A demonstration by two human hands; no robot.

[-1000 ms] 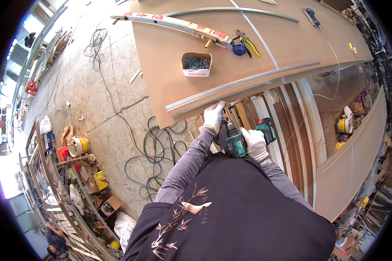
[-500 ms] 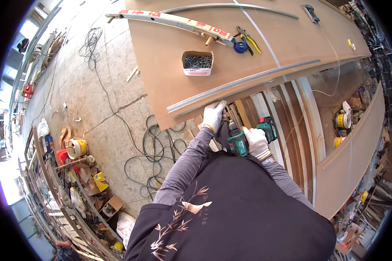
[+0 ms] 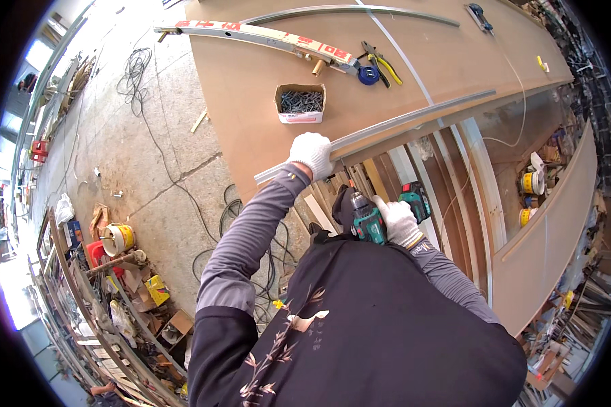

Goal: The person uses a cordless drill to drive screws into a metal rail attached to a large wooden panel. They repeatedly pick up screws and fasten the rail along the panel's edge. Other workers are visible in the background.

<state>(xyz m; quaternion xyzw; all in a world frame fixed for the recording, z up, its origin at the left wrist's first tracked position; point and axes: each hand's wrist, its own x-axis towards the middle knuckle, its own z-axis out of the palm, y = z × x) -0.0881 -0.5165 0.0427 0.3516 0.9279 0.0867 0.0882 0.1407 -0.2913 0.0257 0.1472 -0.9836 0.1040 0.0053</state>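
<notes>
My right hand (image 3: 402,222), in a white knit glove, is closed round the grip of a green-and-black cordless drill (image 3: 368,224). The drill's bit points away from me, toward the edge of a brown board (image 3: 244,115). My left hand (image 3: 311,154), gloved the same way, curls over a long grey metal strip (image 3: 414,121) lying along that edge; its fingertips are partly hidden. Just beyond it an open carton of screws (image 3: 300,103) rests on the board.
Farther back on the board lie a long spirit level (image 3: 271,41), yellow-and-black pliers (image 3: 381,64), a blue tape roll (image 3: 368,75) and a curved metal strip (image 3: 346,9). Timber slats (image 3: 478,183) stand below to the right. Black cable (image 3: 285,251) coils on the concrete floor at left.
My left hand has moved from under the board's edge, near the drill bit, up and left onto the metal strip. The drill stays in my right hand, nearly still.
</notes>
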